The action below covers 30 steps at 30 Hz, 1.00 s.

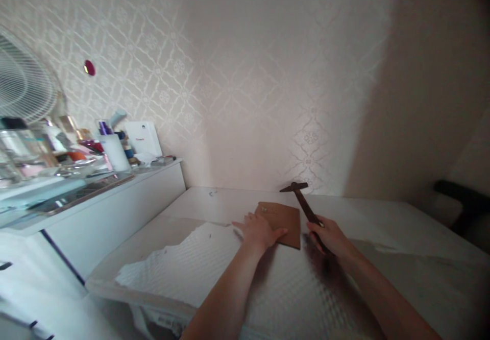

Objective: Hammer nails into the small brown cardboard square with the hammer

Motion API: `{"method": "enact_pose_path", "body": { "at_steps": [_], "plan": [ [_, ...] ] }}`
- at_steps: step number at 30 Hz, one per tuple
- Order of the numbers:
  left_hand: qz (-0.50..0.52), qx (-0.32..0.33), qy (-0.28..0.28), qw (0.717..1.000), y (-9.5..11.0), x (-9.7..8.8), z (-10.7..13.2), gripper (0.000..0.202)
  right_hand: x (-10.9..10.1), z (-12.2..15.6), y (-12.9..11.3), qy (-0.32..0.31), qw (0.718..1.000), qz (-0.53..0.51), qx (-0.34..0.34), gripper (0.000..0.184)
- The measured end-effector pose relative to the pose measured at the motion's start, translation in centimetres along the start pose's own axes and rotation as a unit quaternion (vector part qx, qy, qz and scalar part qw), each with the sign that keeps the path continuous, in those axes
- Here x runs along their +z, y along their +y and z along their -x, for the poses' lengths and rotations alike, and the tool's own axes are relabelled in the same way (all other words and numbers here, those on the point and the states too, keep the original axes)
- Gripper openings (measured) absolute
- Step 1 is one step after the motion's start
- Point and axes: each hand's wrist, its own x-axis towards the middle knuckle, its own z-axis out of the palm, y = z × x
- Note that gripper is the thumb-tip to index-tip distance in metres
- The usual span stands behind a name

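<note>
flat brown wooden board pinned by flattened left hand | dark long-handled hammer gripped low by right hand | judged head-heavy, stiff

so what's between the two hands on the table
In the head view, the brown board lies between them: the left hand rests on its near left edge, the right hand holds a hammer beside it.

One hammer, one board
</note>
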Motion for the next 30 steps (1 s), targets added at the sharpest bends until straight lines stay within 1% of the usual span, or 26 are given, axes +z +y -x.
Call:
{"method": "enact_pose_path", "body": {
  "at_steps": [3,5,6,8,10,12,15,17,21,26,30],
  "plan": [
    [0.021,-0.003,-0.026,0.999,-1.0,-0.1,-1.0,0.092,-0.1,0.3,-0.4,-0.001,0.994,0.085,-0.07,0.033],
    [0.039,-0.006,-0.04,0.998,-1.8,-0.2,-1.7,0.092,-0.2,0.6,-0.7,0.002,0.987,0.132,-0.093,0.046],
    [0.049,-0.008,-0.045,0.998,-2.2,-0.3,-1.9,0.093,-0.2,0.6,-0.8,0.002,0.984,0.146,-0.105,0.05],
    [0.059,-0.014,-0.041,0.997,-2.7,-0.3,-2.3,0.09,-0.1,0.7,-0.8,-0.004,0.977,0.155,-0.147,0.05],
    [0.055,-0.016,-0.024,0.998,-2.8,-0.2,-2.4,0.081,0.2,0.6,-0.6,-0.019,0.968,0.15,-0.201,0.049],
    [0.052,-0.01,-0.009,0.999,-2.8,-0.1,-2.3,0.07,0.5,0.6,-0.2,-0.041,0.962,0.139,-0.233,0.049],
    [0.063,0.006,-0.006,0.998,-2.6,-0.2,-2.1,0.061,0.9,0.5,0.3,-0.076,0.961,0.126,-0.234,0.051],
    [0.066,0.014,-0.003,0.998,-2.6,-0.2,-2.1,0.059,1.0,0.5,0.4,-0.081,0.962,0.12,-0.233,0.052],
    [0.062,0.019,0.0,0.998,-2.6,-0.3,-2.1,0.059,0.6,0.3,0.3,-0.076,0.961,0.111,-0.241,0.053],
    [0.062,0.019,-0.005,0.998,-2.7,-0.3,-2.2,0.06,0.2,0.1,0.3,-0.105,0.962,0.112,-0.228,0.05],
    [0.068,0.019,-0.004,0.998,-2.6,-0.3,-2.1,0.062,0.1,0.0,0.4,-0.102,0.964,0.121,-0.213,0.05]
  ]
}}
